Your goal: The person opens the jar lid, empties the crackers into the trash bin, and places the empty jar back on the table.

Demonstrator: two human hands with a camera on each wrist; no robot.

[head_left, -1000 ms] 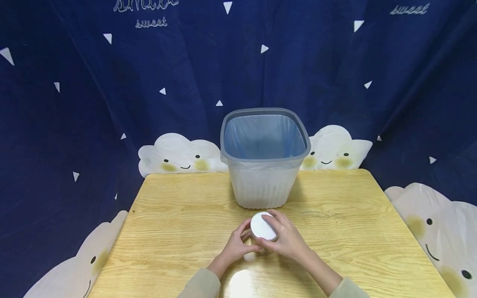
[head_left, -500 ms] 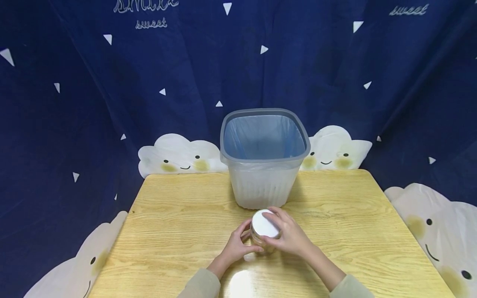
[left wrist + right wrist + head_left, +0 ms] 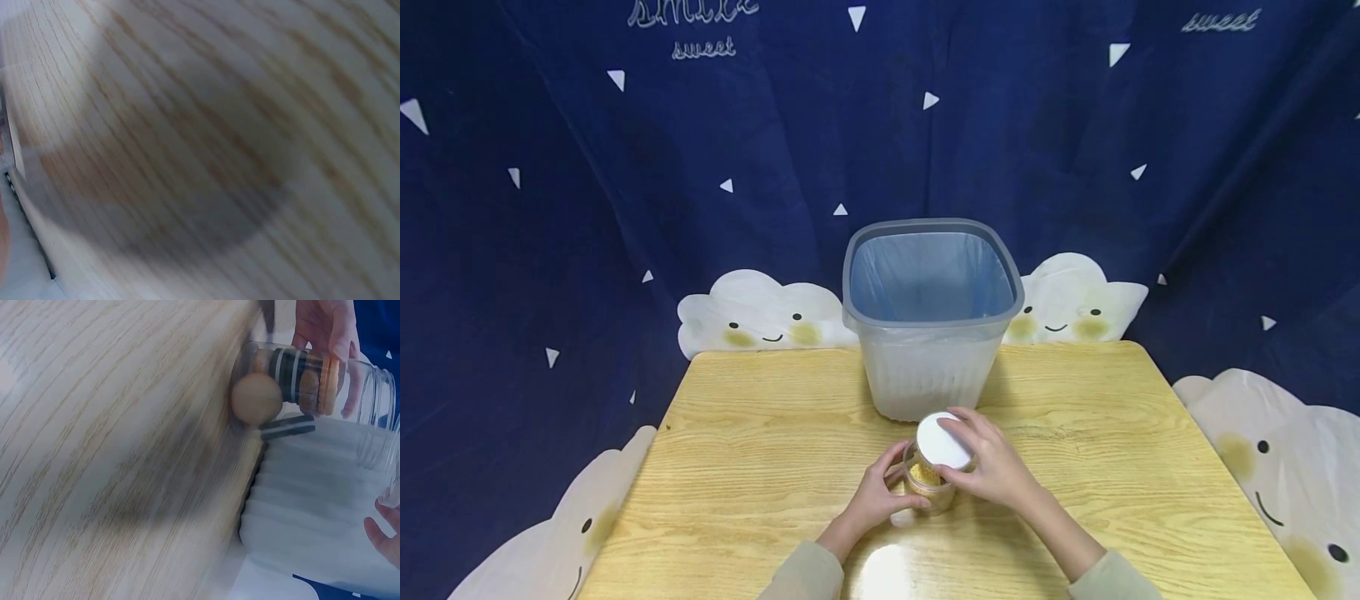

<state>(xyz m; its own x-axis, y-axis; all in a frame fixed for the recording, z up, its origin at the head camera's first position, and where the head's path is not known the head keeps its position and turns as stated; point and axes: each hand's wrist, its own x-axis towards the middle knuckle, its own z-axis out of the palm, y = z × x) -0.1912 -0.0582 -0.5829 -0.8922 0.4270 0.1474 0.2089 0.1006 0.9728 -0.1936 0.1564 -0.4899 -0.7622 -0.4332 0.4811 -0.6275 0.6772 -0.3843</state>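
A clear round jar (image 3: pixel 938 500) stands on the wooden table with its mouth uncovered. Round biscuits (image 3: pixel 256 399), some tan and some dark with a pale filling, lie inside it. From the left, my left hand (image 3: pixel 874 493) grips the jar's side between thumb and fingers. My right hand (image 3: pixel 996 468) holds a round lid (image 3: pixel 943 442) by its edge; its top is white. The lid is off the jar, raised over the right part of the mouth and overlapping it in the head view. In the right wrist view only fingertips (image 3: pixel 386 532) of the right hand show.
Just behind the jar stands a pale bin (image 3: pixel 928 375) with a grey rim and a clear liner bag. The wooden table (image 3: pixel 760 417) spreads to both sides. A dark blue curtain (image 3: pixel 775 167) with white clouds and triangles hangs around it.
The lid has come off the jar and moved up and to the right with my right hand, baring the biscuits. My left hand and the jar have stayed in place.
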